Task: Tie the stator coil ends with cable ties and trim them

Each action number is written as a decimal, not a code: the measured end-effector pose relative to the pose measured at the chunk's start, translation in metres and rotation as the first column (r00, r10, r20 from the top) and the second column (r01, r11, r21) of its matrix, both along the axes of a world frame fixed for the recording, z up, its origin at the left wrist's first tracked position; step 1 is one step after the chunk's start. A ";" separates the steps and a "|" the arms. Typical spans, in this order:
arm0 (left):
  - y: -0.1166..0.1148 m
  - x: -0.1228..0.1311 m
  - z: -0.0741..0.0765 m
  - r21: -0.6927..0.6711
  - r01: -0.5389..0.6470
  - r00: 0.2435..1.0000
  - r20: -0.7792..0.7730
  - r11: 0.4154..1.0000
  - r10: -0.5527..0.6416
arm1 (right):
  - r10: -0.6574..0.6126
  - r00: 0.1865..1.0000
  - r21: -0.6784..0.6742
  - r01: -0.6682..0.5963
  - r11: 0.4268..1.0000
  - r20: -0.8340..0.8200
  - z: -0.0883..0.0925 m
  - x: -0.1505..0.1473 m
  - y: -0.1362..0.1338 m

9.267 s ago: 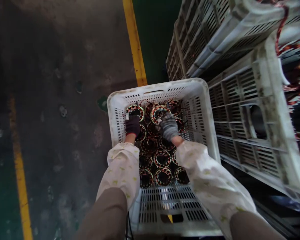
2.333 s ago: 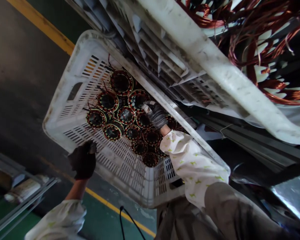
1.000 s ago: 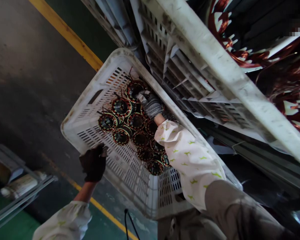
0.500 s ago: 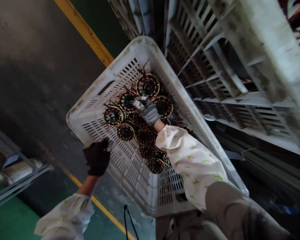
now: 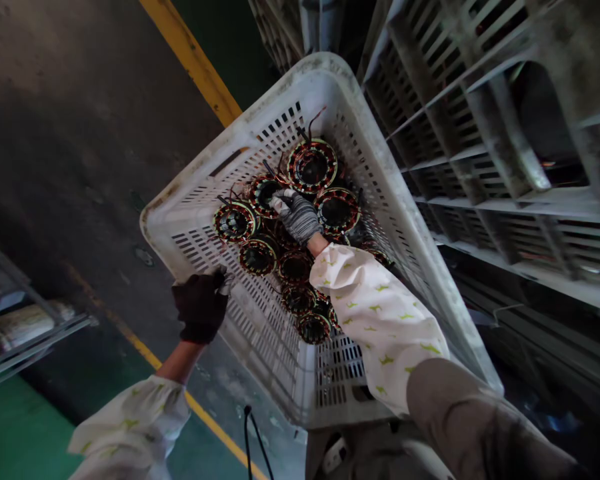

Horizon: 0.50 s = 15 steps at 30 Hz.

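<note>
A white slatted plastic crate (image 5: 167, 200) holds several motor stators wound with copper wire, lying close together with dark leads sticking up. My right hand (image 5: 297, 217), in a grey knitted glove with pale fingertips, reaches into the crate. Its fingers are closed at the near edge of one stator (image 5: 263, 193); the glove partly hides that edge. Beside it lie another stator (image 5: 336, 211) and, farther up, a larger-looking one (image 5: 312, 166). My left hand (image 5: 201, 303), in a dark glove with greyish fingertips, is curled over the crate's left rim.
More stained crates (image 5: 490, 133) stand stacked along the right side, close to this crate. A metal rack (image 5: 35, 333) with a pale roll is at the left. Yellow lines (image 5: 195, 57) run across the floor. A thin black looped handle (image 5: 250, 433) rises near the bottom.
The view has shifted slightly, and the crate and stators appear a little larger. My right hand stays at the same stator, my left hand at the rim.
</note>
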<state>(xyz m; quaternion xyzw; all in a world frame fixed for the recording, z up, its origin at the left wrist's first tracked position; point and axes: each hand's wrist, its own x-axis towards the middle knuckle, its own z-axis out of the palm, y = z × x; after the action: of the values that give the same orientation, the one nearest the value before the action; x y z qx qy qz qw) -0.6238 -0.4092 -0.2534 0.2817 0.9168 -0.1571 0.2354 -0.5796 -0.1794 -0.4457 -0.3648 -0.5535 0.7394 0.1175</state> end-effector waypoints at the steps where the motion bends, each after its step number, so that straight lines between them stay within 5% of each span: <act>1: 0.000 0.000 0.000 -0.006 0.000 1.000 0.002 1.000 0.000 | -0.006 1.000 -0.016 0.007 1.000 0.003 0.000 -0.001 0.001; 8: -0.004 0.002 -0.004 -0.016 -0.029 1.000 0.002 0.999 0.029 | -0.133 0.990 -0.122 0.127 0.984 -0.048 0.033 0.007 0.007; 11: -0.005 0.003 -0.004 0.052 -0.035 0.999 0.025 0.998 0.034 | -0.042 0.997 -0.208 0.028 0.978 -0.063 0.045 0.004 -0.016; 15: -0.006 0.004 -0.005 0.071 -0.059 0.998 0.028 0.996 0.057 | 0.113 0.993 -0.195 -0.118 0.974 -0.035 0.035 -0.015 -0.059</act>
<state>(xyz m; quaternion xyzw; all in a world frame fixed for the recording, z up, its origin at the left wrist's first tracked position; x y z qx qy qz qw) -0.6195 -0.4152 -0.2579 0.2652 0.9265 -0.1135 0.2416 -0.5948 -0.2379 -0.4103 -0.3332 -0.4967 0.8002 0.0442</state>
